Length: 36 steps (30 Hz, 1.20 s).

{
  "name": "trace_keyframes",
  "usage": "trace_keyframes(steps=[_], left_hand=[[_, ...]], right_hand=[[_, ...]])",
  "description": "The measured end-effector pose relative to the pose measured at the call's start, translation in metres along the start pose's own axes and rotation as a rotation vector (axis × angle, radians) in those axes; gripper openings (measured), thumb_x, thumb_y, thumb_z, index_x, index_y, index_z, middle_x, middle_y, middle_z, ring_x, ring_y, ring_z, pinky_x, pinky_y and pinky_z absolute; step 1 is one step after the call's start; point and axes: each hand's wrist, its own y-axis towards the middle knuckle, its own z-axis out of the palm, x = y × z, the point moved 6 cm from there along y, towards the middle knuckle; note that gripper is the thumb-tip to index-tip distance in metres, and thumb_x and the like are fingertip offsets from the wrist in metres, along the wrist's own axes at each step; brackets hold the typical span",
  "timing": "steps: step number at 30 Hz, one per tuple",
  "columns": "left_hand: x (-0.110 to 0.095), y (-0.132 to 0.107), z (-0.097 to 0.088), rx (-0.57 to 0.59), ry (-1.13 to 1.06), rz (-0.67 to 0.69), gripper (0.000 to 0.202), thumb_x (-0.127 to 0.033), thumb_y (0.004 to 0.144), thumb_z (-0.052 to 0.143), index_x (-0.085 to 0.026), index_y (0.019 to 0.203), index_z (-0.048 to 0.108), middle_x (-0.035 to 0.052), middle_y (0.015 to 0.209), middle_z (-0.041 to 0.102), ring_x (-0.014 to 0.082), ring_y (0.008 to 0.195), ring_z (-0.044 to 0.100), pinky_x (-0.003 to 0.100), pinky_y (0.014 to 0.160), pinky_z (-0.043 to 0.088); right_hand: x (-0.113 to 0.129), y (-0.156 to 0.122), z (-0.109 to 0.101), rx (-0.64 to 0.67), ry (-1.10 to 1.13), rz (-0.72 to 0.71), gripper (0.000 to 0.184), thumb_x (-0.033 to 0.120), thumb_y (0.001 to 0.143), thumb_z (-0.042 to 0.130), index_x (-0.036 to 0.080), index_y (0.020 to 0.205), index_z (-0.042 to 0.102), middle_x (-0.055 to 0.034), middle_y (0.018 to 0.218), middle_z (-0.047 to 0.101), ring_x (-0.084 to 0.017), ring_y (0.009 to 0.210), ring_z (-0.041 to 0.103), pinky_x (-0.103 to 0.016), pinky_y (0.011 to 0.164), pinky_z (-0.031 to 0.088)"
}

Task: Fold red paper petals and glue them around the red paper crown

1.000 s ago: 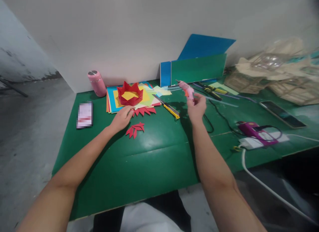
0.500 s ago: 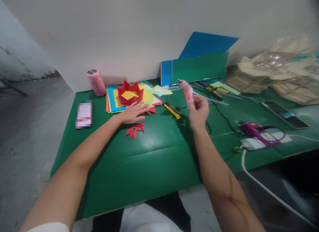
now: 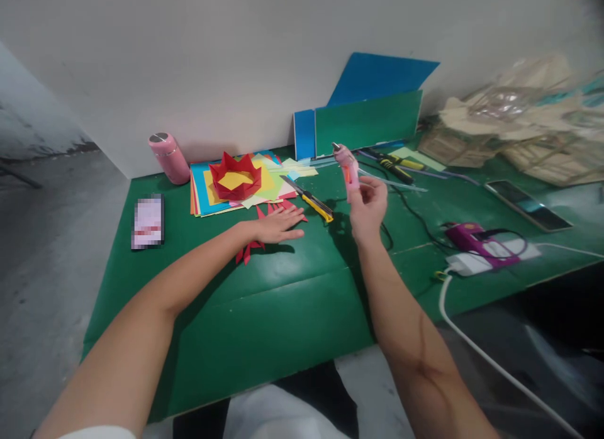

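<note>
My right hand [image 3: 369,207] is wrapped round a pink hot glue gun [image 3: 348,168], held above the table with its metal nozzle tilted up. Over several folded red paper pieces [image 3: 245,253] hovers my left hand [image 3: 280,226], palm down and fingers spread; whether it touches them I cannot tell. It hides part of those pieces. A red folded-paper ring [image 3: 234,186] with pointed tips sits on a stack of coloured paper [image 3: 199,197] behind the hand. The yellow utility knife [image 3: 317,207] lies between my two hands.
A pink bottle [image 3: 170,159] and a phone [image 3: 148,222] are at the left. Blue and green boards [image 3: 368,124] lean on the wall. To the right lie pliers [image 3: 394,167], a dark phone [image 3: 528,204], a power strip [image 3: 465,264] with cords, and brown paper bundles [image 3: 453,146].
My left hand has moved right, from beside the red ring to over the loose red pieces. My right hand still holds the glue gun up. The whole view has shifted slightly.
</note>
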Motion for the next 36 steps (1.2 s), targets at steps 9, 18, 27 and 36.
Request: trace_keyframes(steps=[9, 18, 27, 36], left_hand=[[-0.021, 0.011, -0.033, -0.350, -0.196, 0.042, 0.071, -0.057, 0.096, 0.006, -0.016, 0.149, 0.027, 0.0063, 0.161, 0.018, 0.0171, 0.149, 0.013, 0.034, 0.121, 0.011], [-0.015, -0.007, -0.008, -0.155, -0.115, -0.003, 0.062, -0.053, 0.098, 0.014, -0.022, 0.150, 0.028, 0.0047, 0.160, 0.024, 0.0220, 0.148, 0.017, 0.043, 0.121, 0.014], [0.024, -0.102, -0.007, -0.320, -0.051, -0.067, 0.064, -0.056, 0.097, 0.019, -0.022, 0.152, 0.021, 0.0064, 0.162, 0.013, 0.0214, 0.150, 0.009, 0.043, 0.122, 0.009], [-0.032, -0.095, 0.049, -0.346, -0.055, -0.171, 0.063, -0.053, 0.097, 0.030, -0.016, 0.148, 0.029, 0.0139, 0.159, 0.022, 0.0249, 0.148, 0.017, 0.047, 0.121, 0.016]], right_hand=[[-0.007, 0.000, -0.001, 0.007, -0.044, 0.009, 0.044, 0.050, 0.073, 0.068, 0.022, 0.102, 0.050, 0.0031, 0.074, 0.056, -0.012, 0.058, 0.052, -0.029, 0.057, 0.045], [-0.001, -0.008, 0.012, 0.125, 0.082, 0.188, 0.053, 0.051, 0.070, 0.072, 0.027, 0.107, 0.043, -0.0023, 0.096, 0.058, -0.015, 0.067, 0.065, -0.027, 0.050, 0.051], [0.007, -0.010, 0.016, 0.158, 0.071, 0.165, 0.046, 0.045, 0.072, 0.073, 0.027, 0.104, 0.046, -0.0007, 0.094, 0.056, -0.012, 0.059, 0.063, -0.024, 0.046, 0.049], [0.005, -0.011, 0.018, 0.186, 0.057, 0.110, 0.049, 0.046, 0.070, 0.073, 0.027, 0.110, 0.050, -0.0010, 0.095, 0.057, -0.010, 0.058, 0.059, -0.026, 0.051, 0.049]])
